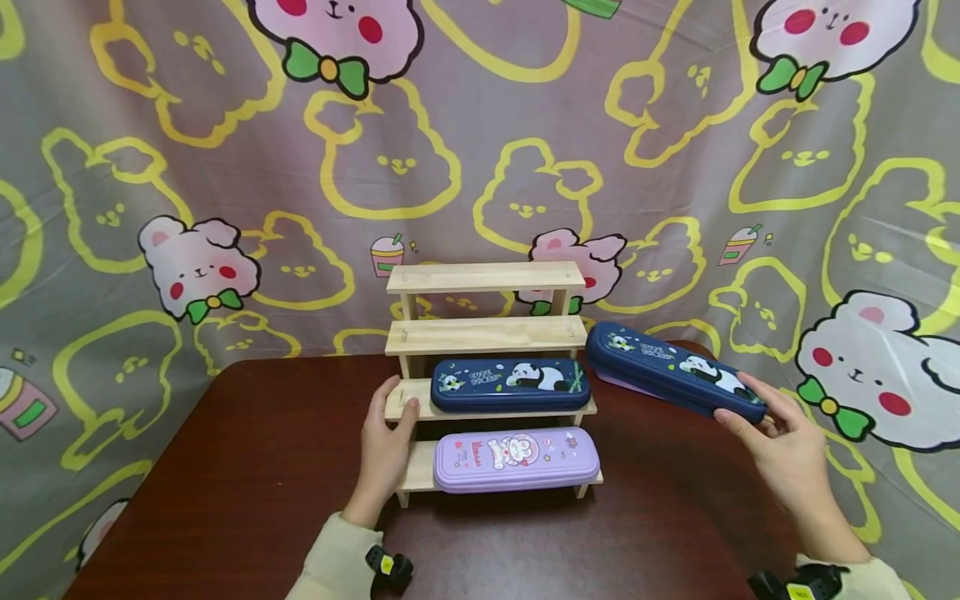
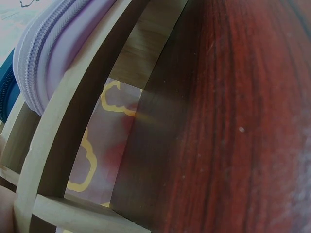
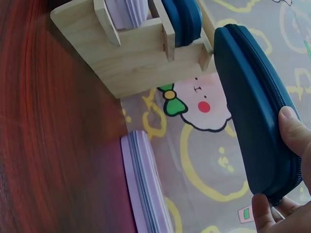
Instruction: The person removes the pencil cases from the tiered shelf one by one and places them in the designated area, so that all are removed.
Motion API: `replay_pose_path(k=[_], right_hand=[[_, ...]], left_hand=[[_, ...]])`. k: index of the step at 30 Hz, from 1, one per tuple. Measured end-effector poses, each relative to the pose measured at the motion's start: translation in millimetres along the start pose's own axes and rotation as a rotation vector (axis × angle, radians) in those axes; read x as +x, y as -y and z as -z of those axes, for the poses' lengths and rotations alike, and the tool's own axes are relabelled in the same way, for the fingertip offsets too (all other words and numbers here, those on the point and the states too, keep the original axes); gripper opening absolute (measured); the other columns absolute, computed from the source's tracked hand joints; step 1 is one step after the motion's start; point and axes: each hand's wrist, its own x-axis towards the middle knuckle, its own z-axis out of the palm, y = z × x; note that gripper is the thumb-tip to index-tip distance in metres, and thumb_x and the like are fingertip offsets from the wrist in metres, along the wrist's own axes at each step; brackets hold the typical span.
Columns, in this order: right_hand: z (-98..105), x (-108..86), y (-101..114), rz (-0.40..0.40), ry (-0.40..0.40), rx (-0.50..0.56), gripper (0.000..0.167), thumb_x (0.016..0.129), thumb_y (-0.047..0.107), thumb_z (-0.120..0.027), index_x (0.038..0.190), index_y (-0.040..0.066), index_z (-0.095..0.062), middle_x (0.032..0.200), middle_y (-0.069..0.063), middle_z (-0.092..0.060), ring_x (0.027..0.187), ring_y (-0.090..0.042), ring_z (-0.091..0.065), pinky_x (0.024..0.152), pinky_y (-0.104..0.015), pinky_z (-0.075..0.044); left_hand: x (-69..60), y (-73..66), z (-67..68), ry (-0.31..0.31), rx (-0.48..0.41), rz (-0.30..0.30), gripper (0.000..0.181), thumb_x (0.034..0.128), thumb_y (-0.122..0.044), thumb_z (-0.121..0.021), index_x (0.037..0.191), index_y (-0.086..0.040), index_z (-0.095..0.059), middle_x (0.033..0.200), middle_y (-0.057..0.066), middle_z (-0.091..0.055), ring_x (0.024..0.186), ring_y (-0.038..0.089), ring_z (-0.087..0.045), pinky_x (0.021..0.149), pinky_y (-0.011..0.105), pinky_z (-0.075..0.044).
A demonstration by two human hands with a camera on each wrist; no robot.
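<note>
On the dark red-brown worktop (image 1: 285, 450) stands a pale wooden rack (image 1: 487, 335) with four shelves rising like steps. At its left end, the person's left hand (image 1: 386, 446) grips the second shelf from the bottom, thumb over the front and fingers round the side. To the right, the right hand (image 1: 791, 450) pinches one end of a navy panda pencil case (image 1: 675, 372) between thumb and fingers. This case hangs in the air just beside the rack, slanted, its far end reaching towards the right ends of the upper shelves; whether it touches them cannot be told.

Below and behind it, a lilac case (image 3: 146, 182) lies on the worktop, mostly hidden from the head view but plain in the right wrist view. A second panda case (image 1: 510, 386), also navy, rests on the second shelf from the bottom, and a lilac rabbit case (image 1: 517, 461) on the lowest. Both sit nearer the right end of their shelves. Behind everything hangs a grey-pink cloth (image 1: 450, 108) printed with yellow outlines and white rabbits.
</note>
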Motion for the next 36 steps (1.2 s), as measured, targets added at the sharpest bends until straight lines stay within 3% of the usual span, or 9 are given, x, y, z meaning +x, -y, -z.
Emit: replay_pose_path(k=[7, 20, 28, 36], right_hand=[[4, -0.5, -11, -0.040, 0.006, -0.038, 0.060, 0.088, 0.023, -0.077, 0.143, 0.021, -0.055, 0.134, -0.011, -0.043, 0.113, -0.016, -0.041, 0.079, -0.002, -0.039], [-3, 1.6, -35, -0.034, 0.074, -0.092, 0.064, 0.085, 0.028, -0.079, 0.142, 0.012, -0.054, 0.134, -0.015, -0.045, 0.097, -0.006, -0.051, 0.074, -0.003, -0.042], [-7, 2.4, -46, -0.051, 0.133, -0.119, 0.069, 0.085, 0.033, -0.079, 0.144, 0.008, -0.051, 0.137, -0.021, -0.043, 0.105, -0.042, -0.053, 0.069, -0.003, -0.041], [-10, 6.5, -58, -0.017, 0.184, -0.128, 0.069, 0.086, 0.033, -0.078, 0.143, 0.006, -0.052, 0.135, -0.025, -0.045, 0.104, -0.043, -0.053, 0.069, -0.003, -0.042]], left_hand=[[-0.4, -0.3, 0.5, -0.001, 0.002, 0.001, 0.050, 0.0992, -0.028, -0.062, 0.145, -0.019, -0.045, 0.143, 0.005, -0.049, 0.131, 0.018, -0.041, 0.110, 0.042, -0.030], [-0.8, -0.9, 0.7, 0.000, 0.000, 0.000, 0.051, 0.0989, -0.028, -0.062, 0.145, -0.018, -0.045, 0.143, 0.005, -0.049, 0.132, 0.018, -0.041, 0.110, 0.041, -0.030], [-1.2, -1.4, 0.7, 0.003, 0.011, 0.001, 0.051, 0.0989, -0.030, -0.062, 0.146, -0.018, -0.044, 0.144, 0.004, -0.048, 0.133, 0.017, -0.039, 0.111, 0.043, -0.028], [-0.8, -1.5, 1.1, 0.005, 0.006, 0.003, 0.051, 0.0992, -0.030, -0.062, 0.146, -0.018, -0.044, 0.144, 0.005, -0.048, 0.133, 0.018, -0.039, 0.111, 0.043, -0.028]])
